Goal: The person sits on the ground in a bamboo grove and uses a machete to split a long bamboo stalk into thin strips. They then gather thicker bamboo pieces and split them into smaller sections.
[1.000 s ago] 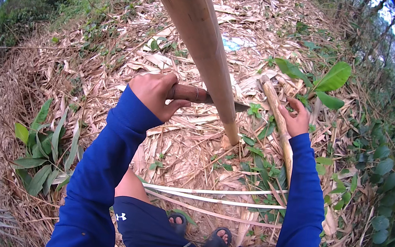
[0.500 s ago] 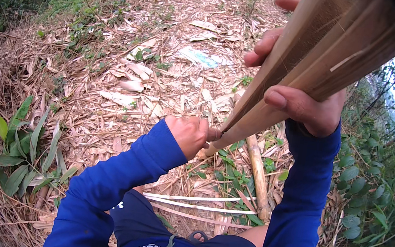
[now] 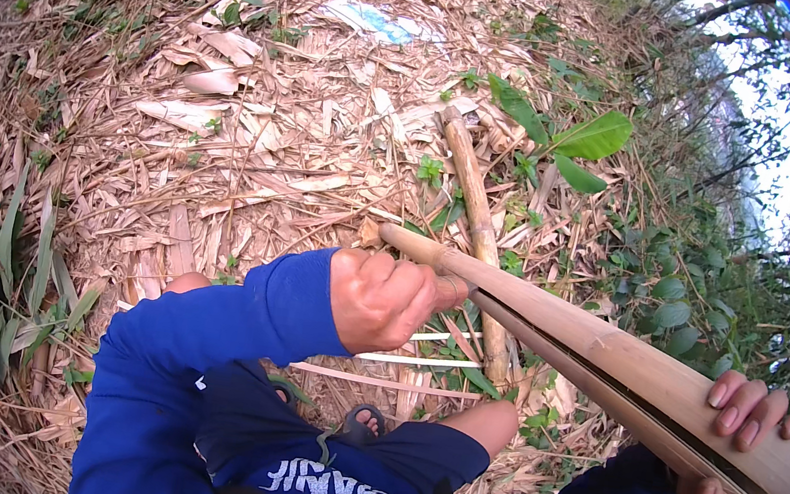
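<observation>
Nearest my view, lower right: wide end of the bamboo (image 3: pixel 596 326), the pole slanting down and away to the left. A dark split runs along much of its length. I judge it light for its size, stiff lengthwise, smooth enough to slip, with split edges likely sharp. Best hold, in my view: round the outer wall, skin off the slit.

Right hand (image 3: pixel 744 405): wrapped round the wide end, fingers over the top, thumb beneath; arm reaching out low to the right.

Left hand (image 3: pixel 382 301): closed firmly on a knife (image 3: pixel 453 291), forearm crossing from the left, back of hand up. Blade mostly hidden at the split; depth I cannot tell.

Beyond: pale strips (image 3: pixel 429 362) near the feet; thin end apparently on the litter (image 3: pixel 300 133); a stick (image 3: pixel 470 182) beneath the bamboo; farthest, a blue-white scrap (image 3: pixel 371 19).
</observation>
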Demonstrator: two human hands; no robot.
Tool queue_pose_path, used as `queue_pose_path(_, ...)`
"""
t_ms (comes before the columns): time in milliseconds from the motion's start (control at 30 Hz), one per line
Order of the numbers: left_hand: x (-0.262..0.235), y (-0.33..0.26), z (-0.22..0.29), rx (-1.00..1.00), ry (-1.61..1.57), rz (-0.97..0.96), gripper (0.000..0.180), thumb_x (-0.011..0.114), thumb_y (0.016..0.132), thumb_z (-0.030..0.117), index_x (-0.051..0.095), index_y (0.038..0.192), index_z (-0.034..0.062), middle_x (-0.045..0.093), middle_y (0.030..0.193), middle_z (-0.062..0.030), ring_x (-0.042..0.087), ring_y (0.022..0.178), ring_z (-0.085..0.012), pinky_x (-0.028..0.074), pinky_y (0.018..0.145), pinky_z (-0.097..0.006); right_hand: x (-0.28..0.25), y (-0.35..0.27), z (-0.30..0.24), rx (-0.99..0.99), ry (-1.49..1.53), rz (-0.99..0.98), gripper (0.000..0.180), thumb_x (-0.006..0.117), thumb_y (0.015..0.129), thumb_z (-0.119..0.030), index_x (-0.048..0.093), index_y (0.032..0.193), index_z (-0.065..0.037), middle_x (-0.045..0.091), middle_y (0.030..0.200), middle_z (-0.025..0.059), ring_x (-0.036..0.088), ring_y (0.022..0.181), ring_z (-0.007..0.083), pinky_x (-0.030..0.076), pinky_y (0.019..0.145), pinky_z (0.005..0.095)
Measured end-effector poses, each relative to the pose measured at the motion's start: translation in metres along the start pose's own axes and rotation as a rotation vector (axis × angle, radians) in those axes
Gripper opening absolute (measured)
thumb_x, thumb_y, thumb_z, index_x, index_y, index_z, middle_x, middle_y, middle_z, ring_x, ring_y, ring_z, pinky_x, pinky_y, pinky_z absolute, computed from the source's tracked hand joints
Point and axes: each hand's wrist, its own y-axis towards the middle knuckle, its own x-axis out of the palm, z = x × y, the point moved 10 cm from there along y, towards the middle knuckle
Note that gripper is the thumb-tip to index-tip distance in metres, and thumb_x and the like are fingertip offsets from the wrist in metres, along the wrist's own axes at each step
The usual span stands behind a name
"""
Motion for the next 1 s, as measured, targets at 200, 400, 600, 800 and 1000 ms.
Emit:
queue_pose_path(200,0.054,-0.069,-0.043,-0.095,-0.238,0.087,0.041,0.083,0.065,0.033,0.061,0.083,0.0029,0.048,0.06,-0.0007,0.049,0.047,-0.0134,0.041,0.041,-0.027,-0.066,-0.006,0.019,-0.041,0.083,0.037,0.071,0.069,0.061,-0.017,0.029,0.118,-0.004,0.045,0.095,0.0054,0.048,0.085,0.0172,0.037,0.083,0.0357)
queue_pose_path(400,0.092,-0.087,-0.044,-0.25,-0.312,0.126,0.047,0.083,0.065,0.032,0.06,0.092,0.0009,0.052,0.061,-0.0053,0.054,0.052,-0.0217,0.044,0.046,-0.032,-0.106,0.009,0.058,0.056,0.225,0.075,0.073,0.064,0.061,-0.019,0.031,0.124,0.0,0.042,0.101,0.009,0.044,0.095,0.0204,0.031,0.091,0.0394)
queue_pose_path(600,0.079,-0.105,-0.047,-0.328,-0.244,-0.016,0.042,0.077,0.071,0.029,0.06,0.099,0.002,0.057,0.069,-0.007,0.059,0.059,-0.0222,0.046,0.051,-0.032,-0.061,0.034,0.07,-0.001,0.346,0.021,0.074,0.061,0.059,-0.021,0.036,0.123,0.004,0.042,0.104,0.0122,0.043,0.095,0.0224,0.031,0.091,0.0398)
queue_pose_path(800,0.083,-0.105,-0.067,-0.595,-0.521,-0.259,0.052,0.075,0.075,0.045,0.06,0.098,0.0013,0.061,0.077,-0.012,0.061,0.066,-0.0302,0.049,0.061,-0.04,-0.022,0.08,0.092,0.058,0.426,-0.135,0.071,0.06,0.065,-0.02,0.035,0.128,0.002,0.043,0.11,0.0175,0.044,0.105,0.0275,0.03,0.1,0.0451)
queue_pose_path(1000,0.146,-0.122,-0.117,-1.113,-1.098,-0.351,0.039,0.081,0.074,0.024,0.067,0.102,0.0012,0.065,0.068,-0.0051,0.061,0.057,-0.0099,0.048,0.05,-0.025,-0.001,0.139,0.138,-0.102,-0.056,0.136,0.039,0.061,0.089,-0.021,0.046,0.12,-0.003,0.062,0.102,0.0137,0.058,0.094,0.0208,0.046,0.085,0.035)
